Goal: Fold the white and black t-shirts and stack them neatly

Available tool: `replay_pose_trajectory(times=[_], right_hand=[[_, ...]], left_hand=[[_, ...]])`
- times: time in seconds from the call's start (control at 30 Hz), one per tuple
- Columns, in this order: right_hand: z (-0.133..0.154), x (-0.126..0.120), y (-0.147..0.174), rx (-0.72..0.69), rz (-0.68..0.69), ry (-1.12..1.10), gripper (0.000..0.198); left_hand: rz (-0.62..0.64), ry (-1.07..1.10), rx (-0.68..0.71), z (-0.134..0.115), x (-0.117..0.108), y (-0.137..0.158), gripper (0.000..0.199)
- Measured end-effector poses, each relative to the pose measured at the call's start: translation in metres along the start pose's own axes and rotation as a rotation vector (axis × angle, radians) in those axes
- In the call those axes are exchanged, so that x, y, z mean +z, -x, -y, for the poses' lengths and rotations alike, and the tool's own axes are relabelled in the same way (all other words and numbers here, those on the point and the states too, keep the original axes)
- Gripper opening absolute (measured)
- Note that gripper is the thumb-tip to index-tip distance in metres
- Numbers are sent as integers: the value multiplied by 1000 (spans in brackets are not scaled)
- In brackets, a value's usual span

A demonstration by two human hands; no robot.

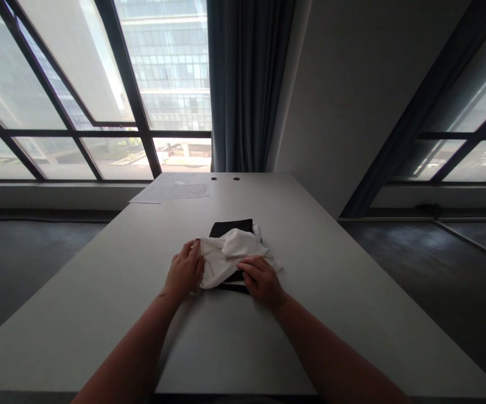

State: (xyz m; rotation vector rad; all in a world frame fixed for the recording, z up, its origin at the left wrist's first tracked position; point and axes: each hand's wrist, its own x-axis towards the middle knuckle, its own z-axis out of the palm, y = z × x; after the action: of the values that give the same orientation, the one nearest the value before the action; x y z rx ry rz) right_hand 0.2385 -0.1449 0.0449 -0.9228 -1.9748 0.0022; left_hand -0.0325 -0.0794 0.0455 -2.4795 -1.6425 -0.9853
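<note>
A crumpled white cloth [220, 259] lies over a folded black cloth [231, 226] in the middle of the table. My left hand [185, 270] is closed on the left edge of the white cloth, its fingers curled and partly hidden. At the front right of the cloth rests my right hand [263, 280], with fingers bent and closed on the white fabric. Black fabric shows behind the white cloth and again at its near edge, between my hands. Whether the white piece is a garment I cannot tell.
The long white table [108, 314] runs away from me. Sheets of paper [188, 191] lie at its far left corner, beside two small dark round holes [225, 179]. Behind stand a dark blue curtain [249, 84], windows [167, 67] and a grey wall [352, 84].
</note>
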Motion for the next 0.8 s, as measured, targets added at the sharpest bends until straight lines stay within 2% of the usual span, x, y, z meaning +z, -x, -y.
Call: replay_pose_trajectory(times=[0.1,0.17,0.2,0.23,0.33,0.37,0.43,0.47,0.53,0.63,0.7,0.8], right_hand=[[1,16,-21,34,59,25,34],[-3,25,-28,88,63,97,32],[-5,28,-29,111,55,121,29],[-7,30,-29,125,45,129,25],[-10,26,-20,94,23,76,11],[-9,23,-18,66,12,51,9],[-6,16,-15,9,-19,13,9],[-4,12,-14,-14,-40,-2,9],[3,5,-14,-56,-79,-41,7],[17,0,-13,-121,-85,-107,7],[31,-1,-10,-189,-51,-143,9],[54,1,-4,-291,62,-242,10]], left_hand=[[-99,-58,-30,16,-18,-29,60],[-181,-106,-86,33,-33,-47,59],[-182,-143,-135,42,-39,-54,56],[-134,-187,-196,49,-44,-59,51],[134,-314,-327,56,-47,-60,32],[175,-328,-306,52,-44,-57,28],[157,-252,-155,34,-37,-47,25],[159,-155,-51,22,-33,-41,26],[274,104,114,-1,-27,-31,28],[394,325,108,-24,-22,-18,33],[430,302,70,-29,-22,-14,27],[501,155,101,-29,-30,-12,14]])
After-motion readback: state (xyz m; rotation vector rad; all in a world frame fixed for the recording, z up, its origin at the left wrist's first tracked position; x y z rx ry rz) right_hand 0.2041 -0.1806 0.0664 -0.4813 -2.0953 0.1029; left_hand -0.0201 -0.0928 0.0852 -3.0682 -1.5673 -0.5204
